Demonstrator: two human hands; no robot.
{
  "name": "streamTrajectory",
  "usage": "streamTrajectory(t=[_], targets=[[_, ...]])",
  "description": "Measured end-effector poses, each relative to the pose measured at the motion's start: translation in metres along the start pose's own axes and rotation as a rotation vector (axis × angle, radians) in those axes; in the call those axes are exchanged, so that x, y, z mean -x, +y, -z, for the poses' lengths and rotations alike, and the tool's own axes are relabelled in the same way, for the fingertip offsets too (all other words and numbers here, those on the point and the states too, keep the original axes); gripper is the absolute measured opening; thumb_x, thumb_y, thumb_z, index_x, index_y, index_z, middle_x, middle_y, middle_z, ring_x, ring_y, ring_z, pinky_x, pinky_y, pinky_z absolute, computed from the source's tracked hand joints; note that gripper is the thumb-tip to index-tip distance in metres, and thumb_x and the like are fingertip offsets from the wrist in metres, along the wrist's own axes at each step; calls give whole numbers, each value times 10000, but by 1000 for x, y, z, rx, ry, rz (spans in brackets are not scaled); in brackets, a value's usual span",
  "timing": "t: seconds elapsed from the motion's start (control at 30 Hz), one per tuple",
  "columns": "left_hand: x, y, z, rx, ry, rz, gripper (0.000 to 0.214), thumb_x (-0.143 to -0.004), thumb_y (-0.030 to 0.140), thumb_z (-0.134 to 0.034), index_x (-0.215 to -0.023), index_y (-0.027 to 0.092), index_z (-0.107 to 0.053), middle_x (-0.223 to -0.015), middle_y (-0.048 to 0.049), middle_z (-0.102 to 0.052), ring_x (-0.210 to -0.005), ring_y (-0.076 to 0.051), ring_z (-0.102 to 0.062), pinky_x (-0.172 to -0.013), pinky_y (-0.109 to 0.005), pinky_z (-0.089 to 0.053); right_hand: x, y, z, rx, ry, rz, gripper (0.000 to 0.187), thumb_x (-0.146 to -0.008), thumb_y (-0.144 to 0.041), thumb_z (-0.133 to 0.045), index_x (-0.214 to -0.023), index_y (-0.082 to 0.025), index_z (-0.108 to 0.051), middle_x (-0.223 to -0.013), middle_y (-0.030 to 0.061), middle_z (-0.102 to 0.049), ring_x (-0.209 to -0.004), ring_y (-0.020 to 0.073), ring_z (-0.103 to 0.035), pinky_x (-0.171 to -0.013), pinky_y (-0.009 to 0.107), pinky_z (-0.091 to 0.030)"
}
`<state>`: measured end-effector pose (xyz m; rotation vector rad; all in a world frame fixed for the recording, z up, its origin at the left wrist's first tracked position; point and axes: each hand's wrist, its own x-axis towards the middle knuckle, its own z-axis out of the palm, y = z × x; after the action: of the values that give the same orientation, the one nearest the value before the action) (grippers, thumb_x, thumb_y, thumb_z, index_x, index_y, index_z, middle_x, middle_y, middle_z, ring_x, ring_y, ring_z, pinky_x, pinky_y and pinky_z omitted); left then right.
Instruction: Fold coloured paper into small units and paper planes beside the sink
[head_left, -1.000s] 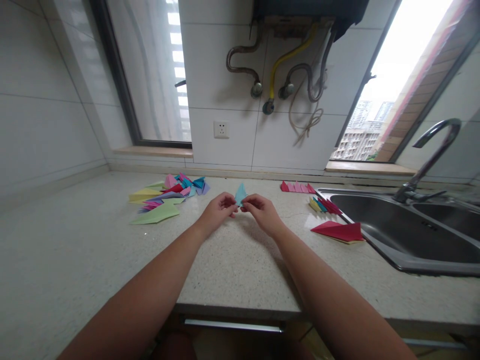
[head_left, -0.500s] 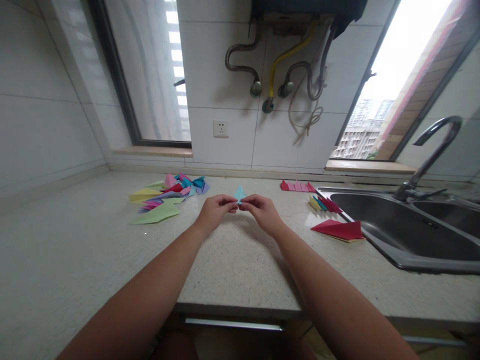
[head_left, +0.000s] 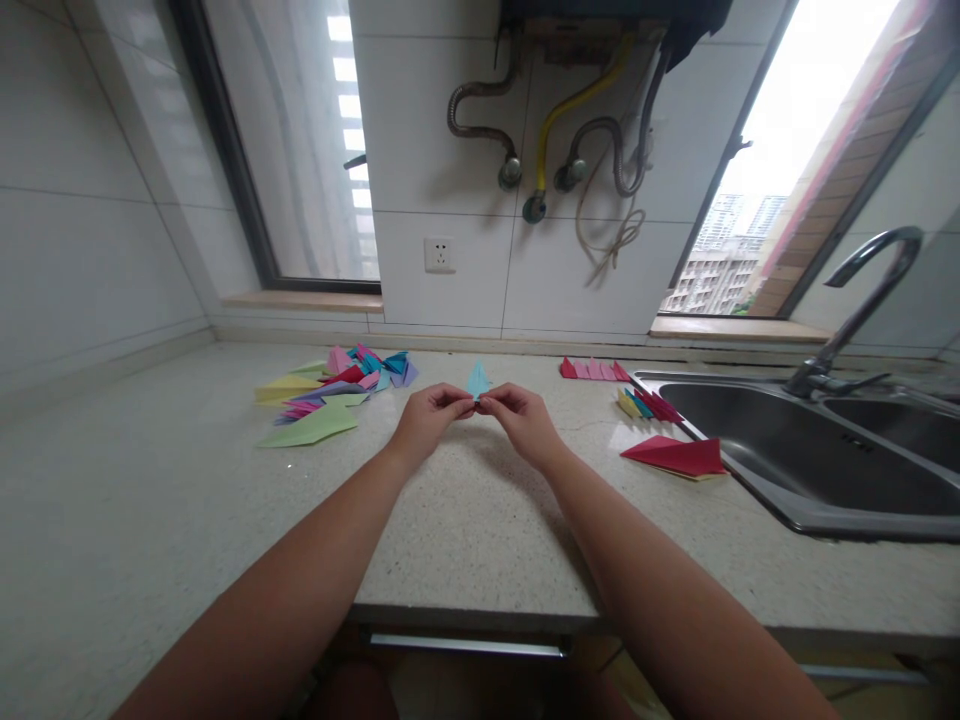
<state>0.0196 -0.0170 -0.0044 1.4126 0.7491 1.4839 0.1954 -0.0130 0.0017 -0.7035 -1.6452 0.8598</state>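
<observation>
A small light-blue folded paper piece stands point-up between my two hands, just above the countertop. My left hand pinches its lower left side between thumb and fingers. From the other side, my right hand grips the lower right part the same way. The fingertips of both hands nearly meet and cover the paper's bottom edge. A heap of folded paper pieces in green, yellow, pink, purple and blue lies to the left of my hands.
On the right lie a red paper plane, several small folded pieces and a pink-and-red row. Beyond them is a steel sink with a faucet. The speckled countertop ends at a front edge below my forearms.
The light-blue paper appears slightly more upright and more of it shows above my fingers. Both hands keep their pinch in nearly the same place. The view has shifted very slightly.
</observation>
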Motion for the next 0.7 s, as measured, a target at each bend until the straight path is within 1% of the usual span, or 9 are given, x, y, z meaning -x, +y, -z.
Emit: streamTrajectory(t=[0.13, 0.33, 0.47, 0.57, 0.63, 0.7], targets=[[0, 3, -1, 4, 5, 6, 266, -715, 356, -779, -836, 139, -686, -801, -40, -699, -759, -177, -684, -750, -372, -587, 1, -3, 1, -47, -28, 12, 210, -792, -382, -703, -893, -199, -677, -863, 41, -716, -825, 174, -661, -826, 359, -523], [-1, 0, -2, -20, 17, 9, 278, -718, 327, -769, -871, 151, -619, -768, -22, -665, -738, -167, -671, -644, -303, -574, 0, 2, -1, -79, -14, 36, 166, -785, -316, -702, -862, -202, -610, -813, 21, -678, -768, 155, -649, -768, 329, -518], [-1, -2, -3, 23, 5, 46, 428, -696, 339, -790, -1011, 177, -552, -787, -16, -664, -746, -182, -678, -606, -295, -564, -2, 7, -1, -103, 19, 20, 207, -768, -299, -713, -849, -205, -547, -785, 6, -647, -729, 154, -649, -717, 315, -515], [0, -1, -3, 7, -29, 102, 461, -710, 382, -775, -1061, 159, -575, -878, -59, -677, -771, -184, -669, -570, -270, -549, -2, 9, 1, -47, 28, 16, 215, -780, -320, -698, -861, -205, -536, -790, 11, -640, -735, 156, -648, -718, 313, -514], [0, 0, -3, -13, -30, 126, 426, -734, 415, -746, -1037, 149, -608, -924, -81, -675, -782, -188, -662, -540, -254, -535, -1, 10, 2, 26, 32, 25, 220, -782, -333, -695, -871, -208, -537, -805, 17, -640, -745, 158, -642, -724, 314, -513], [0, 1, -2, -28, -16, 129, 388, -746, 431, -729, -996, 151, -633, -912, -78, -669, -787, -189, -653, -526, -241, -524, 0, 10, 3, 94, 26, 47, 227, -778, -337, -698, -868, -212, -531, -818, 18, -635, -740, 154, -630, -718, 309, -509]])
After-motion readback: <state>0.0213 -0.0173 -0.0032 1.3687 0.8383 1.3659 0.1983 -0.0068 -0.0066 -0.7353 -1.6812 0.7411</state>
